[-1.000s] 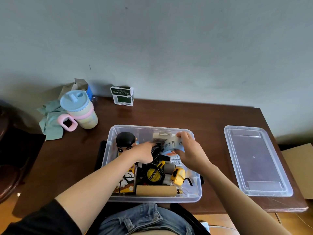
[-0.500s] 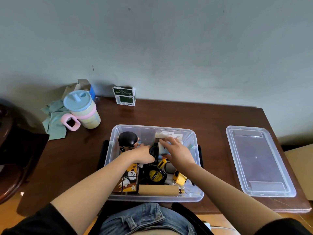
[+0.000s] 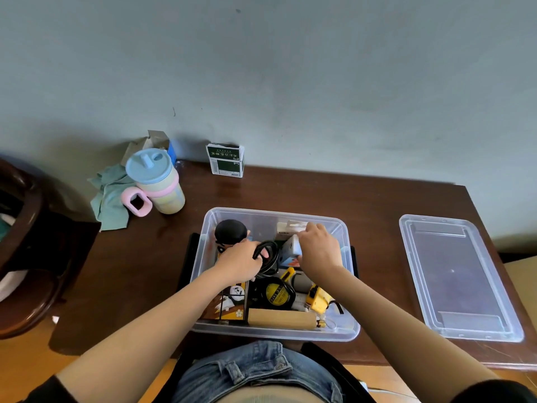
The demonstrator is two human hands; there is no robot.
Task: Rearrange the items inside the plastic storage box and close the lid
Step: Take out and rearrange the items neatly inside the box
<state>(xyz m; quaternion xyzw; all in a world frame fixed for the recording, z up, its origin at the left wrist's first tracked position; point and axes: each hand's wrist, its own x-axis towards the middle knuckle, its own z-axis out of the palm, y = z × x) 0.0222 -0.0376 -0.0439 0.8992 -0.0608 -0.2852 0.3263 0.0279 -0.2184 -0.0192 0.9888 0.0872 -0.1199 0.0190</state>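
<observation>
Both forearms are covering the middle of the clear storage box (image 3: 209,228) at lower centre, hiding items there. Its lid (image 3: 459,277) is lying apart at right. The left hand (image 3: 242,261) is grasping a black cable coil (image 3: 268,251); the right hand (image 3: 319,251) is pinching a small white-blue carton (image 3: 290,250).

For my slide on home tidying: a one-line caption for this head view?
Both hands sort items inside the clear storage box: left hand grips a black cable, right hand holds a small carton; lid waits aside.

Black short sleeves (image 3: 46,392) are worn above bare forearms; blue denim jeans (image 3: 255,370) with a belt loop are noted.
</observation>
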